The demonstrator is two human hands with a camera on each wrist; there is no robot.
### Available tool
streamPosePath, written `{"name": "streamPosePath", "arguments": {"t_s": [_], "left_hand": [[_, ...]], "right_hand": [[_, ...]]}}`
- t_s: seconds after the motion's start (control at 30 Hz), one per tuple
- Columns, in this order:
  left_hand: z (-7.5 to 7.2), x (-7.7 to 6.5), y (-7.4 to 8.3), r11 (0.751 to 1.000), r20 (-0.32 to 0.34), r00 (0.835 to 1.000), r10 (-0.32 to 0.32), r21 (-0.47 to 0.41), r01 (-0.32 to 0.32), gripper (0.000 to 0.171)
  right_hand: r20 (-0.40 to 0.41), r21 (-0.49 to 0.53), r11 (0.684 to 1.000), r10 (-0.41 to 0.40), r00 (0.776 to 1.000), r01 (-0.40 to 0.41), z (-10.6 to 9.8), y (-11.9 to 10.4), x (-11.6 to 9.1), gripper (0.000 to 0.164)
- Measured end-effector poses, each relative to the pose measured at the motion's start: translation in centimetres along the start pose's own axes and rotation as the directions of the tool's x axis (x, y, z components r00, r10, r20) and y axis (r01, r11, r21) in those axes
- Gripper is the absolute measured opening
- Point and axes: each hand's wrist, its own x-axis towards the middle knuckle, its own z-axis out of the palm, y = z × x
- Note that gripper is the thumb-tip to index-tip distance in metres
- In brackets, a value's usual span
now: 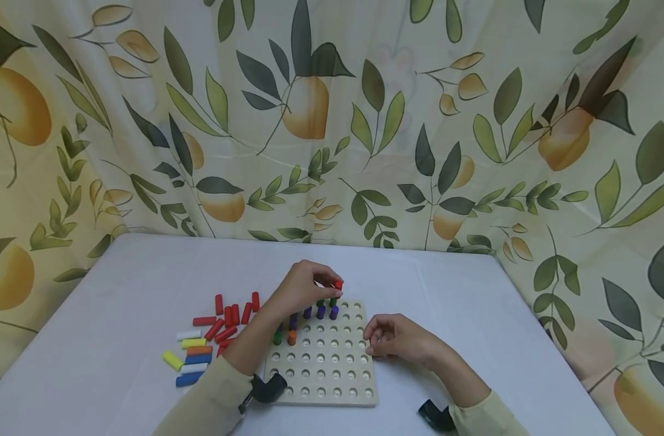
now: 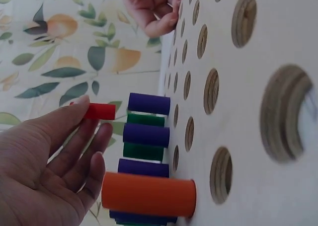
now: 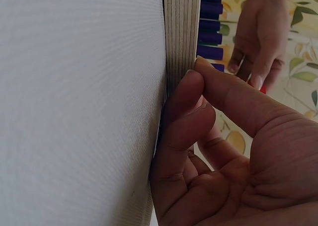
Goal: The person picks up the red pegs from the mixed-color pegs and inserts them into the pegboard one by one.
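Observation:
Between thumb and fingertips, my left hand (image 1: 305, 290) pinches a red peg (image 2: 102, 111) above the far rows of a pale wooden pegboard (image 1: 329, 383). Purple pegs (image 1: 334, 313) and green pegs stand upright in the holes below, and the wrist hides part of the board's left side. Nearer stand an orange peg (image 1: 292, 337) and a green peg (image 1: 278, 338). At the board's right edge my right hand (image 1: 400, 339) grips the side, fingers curled. Its thumb (image 3: 218, 82) lies at the top edge, with the index finger against the layered side.
Loose red pegs (image 1: 225, 334) are scattered on the white table left of the board. Nearer lie yellow (image 1: 172, 361), white (image 1: 188, 335), orange (image 1: 199, 350) and blue pegs (image 1: 189, 379). A fruit-patterned curtain (image 1: 375, 181) hangs behind the table.

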Motion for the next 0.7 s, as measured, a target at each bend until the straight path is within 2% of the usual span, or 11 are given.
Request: {"name": "streamPosePath", "arguments": {"t_s": [0.4, 0.7], "left_hand": [[1.6, 1.3, 0.1, 0.996, 0.029, 0.999, 0.036, -0.079, -0.034, 0.016], [2.6, 1.6, -0.3, 0.995, 0.041, 0.999, 0.013, -0.099, -0.009, 0.014]], "right_hand": [[0.000, -0.002, 1.000, -0.002, 1.000, 0.002, -0.1, -0.1, 0.0, 0.023], [0.005, 0.004, 1.000, -0.001, 1.000, 0.001, -0.1, 0.0, 0.0, 0.023]]}}
